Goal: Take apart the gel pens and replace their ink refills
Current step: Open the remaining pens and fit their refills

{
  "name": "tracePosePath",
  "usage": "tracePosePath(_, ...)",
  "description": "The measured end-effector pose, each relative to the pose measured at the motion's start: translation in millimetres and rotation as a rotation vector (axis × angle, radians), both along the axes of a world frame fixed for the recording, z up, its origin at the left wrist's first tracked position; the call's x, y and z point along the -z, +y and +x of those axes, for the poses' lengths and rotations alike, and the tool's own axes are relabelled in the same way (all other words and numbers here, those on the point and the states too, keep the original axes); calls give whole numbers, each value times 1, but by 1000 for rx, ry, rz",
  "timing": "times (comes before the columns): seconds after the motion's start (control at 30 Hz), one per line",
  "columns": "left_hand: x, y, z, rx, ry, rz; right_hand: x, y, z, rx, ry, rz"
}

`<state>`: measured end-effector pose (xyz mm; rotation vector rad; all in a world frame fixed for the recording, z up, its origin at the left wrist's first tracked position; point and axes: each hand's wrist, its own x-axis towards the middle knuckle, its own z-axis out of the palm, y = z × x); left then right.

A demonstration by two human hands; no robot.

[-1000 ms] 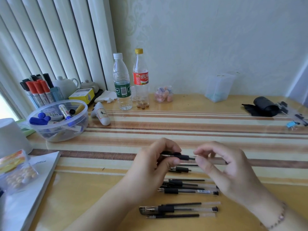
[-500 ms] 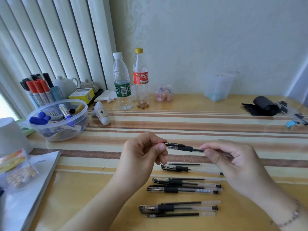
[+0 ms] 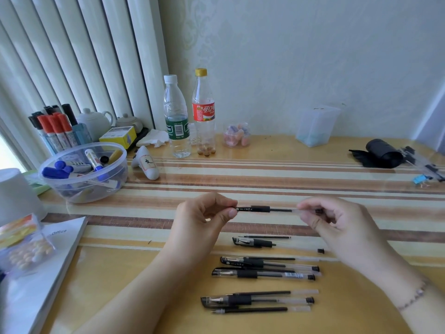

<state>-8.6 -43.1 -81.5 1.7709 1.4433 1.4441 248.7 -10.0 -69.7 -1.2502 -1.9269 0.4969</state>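
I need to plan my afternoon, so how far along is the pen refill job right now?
Partly done at most. One opened pen lies on the table with a loose refill beside it. In hand: the left hand and right hand pinch the two ends of a gel pen. Left: several capped pens nearer the person, some with spare refills alongside; which already hold new ink cannot be told.

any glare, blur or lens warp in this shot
Head view: daylight blows out the window edge at far left; the blinds bow from wide-angle distortion; the glossy table reflects the bottles; the right hand is slightly motion-blurred; the gel pen stays sharp.
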Motion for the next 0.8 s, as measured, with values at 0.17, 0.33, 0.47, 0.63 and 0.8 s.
tracePosePath(0.17,5,10,-5,-11,461,-153,20,20,-4,52,-262,45)
tracePosePath(0.33,7,7,-4,58,556,-92,21,24,-2,-35,-396,-30)
tracePosePath(0.47,9,9,-6,96,554,-79,17,16,-9,-159,-423,-15)
tracePosePath(0.63,9,8,-12,101,499,-103,20,9,-6,-219,-409,-25)
tracePosePath(0.8,10,11,-15,-3,338,-74,6,-6,-5,-93,-62,-24)
